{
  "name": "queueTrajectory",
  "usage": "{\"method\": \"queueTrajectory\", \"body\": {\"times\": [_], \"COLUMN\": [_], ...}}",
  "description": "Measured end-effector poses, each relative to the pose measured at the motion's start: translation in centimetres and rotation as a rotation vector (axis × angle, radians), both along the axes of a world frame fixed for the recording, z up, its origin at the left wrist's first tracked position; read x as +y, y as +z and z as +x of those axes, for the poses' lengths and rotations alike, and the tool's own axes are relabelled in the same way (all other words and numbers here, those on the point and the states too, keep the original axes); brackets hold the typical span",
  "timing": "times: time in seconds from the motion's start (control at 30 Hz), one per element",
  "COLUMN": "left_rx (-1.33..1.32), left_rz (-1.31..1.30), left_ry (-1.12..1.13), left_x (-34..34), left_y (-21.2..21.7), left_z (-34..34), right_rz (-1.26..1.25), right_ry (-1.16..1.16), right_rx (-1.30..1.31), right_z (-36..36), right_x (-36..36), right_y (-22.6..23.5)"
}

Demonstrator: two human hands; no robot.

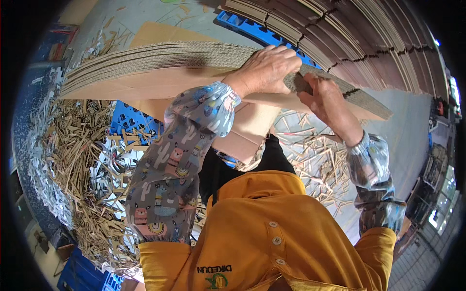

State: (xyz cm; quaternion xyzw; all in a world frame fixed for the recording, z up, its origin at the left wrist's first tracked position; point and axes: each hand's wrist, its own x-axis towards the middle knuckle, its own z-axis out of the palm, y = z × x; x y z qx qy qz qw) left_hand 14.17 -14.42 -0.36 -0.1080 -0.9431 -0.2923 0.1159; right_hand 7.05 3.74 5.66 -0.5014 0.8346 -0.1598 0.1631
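Observation:
A thick stack of corrugated cardboard sheets stretches across in front of me, its layered edges facing up. Over the top edge, near the middle, my left hand is closed, thumb on the near face and fingers over the far side. Just to the right, my right hand has its fingers bent and closed on the same stack's edge. A dark gap or notch shows in the edges between the two hands. Part of the far side of the stack is hidden.
More flat cardboard lies beneath the stack, above my legs. Cardboard offcuts heap on the floor at left, with others at right. Blue plastic pallets sit under and beside tall cardboard piles at the far right.

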Motion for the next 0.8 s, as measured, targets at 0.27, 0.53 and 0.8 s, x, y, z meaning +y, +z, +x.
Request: {"method": "queueTrajectory", "body": {"times": [0.27, 0.53, 0.8], "left_rx": [0.180, 0.165, 0.078], "left_rz": [-0.155, -0.011, -0.366], "left_ry": [0.125, -0.139, 0.221], "left_x": [-2.1, -2.8, -9.6], "left_y": [-0.5, -0.6, -1.8], "left_z": [2.6, 4.3, 9.3], "right_rz": [0.167, 0.065, 0.062], "right_ry": [-0.016, -0.016, 0.065], "right_rx": [0.167, -0.145, 0.075], "right_z": [1.6, 6.7, 4.6], "right_x": [-0.1, 0.8, -1.0], "right_y": [-0.9, 1.7, -0.4]}}
